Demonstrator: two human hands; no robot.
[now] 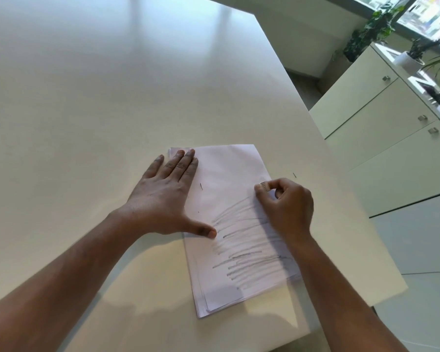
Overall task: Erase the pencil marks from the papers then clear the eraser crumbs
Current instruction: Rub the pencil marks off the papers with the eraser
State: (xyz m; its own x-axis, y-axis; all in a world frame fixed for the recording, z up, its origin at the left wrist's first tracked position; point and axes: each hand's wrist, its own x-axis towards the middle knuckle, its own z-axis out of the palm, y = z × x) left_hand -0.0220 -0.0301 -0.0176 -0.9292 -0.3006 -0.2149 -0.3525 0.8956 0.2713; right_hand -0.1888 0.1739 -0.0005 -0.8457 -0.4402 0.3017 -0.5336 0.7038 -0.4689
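A stack of white papers (229, 174) lies on the white table (87, 110), near its right edge. Grey pencil marks (244, 250) cover the lower half of the top sheet; its upper half is blank. My left hand (168, 196) lies flat on the stack's left edge, fingers spread, thumb touching the marks. My right hand (287, 207) is closed around a small pale eraser (264, 186), pressed on the sheet at the upper right end of the marks. A dark eraser crumb (201, 186) lies on the paper, another crumb (294, 175) on the table to the right.
The table's right edge (341, 179) runs diagonally close to the papers. Beyond it stands a white cabinet (381, 118) with metal knobs, carrying potted plants (414, 54). The pale floor (417, 250) shows at lower right.
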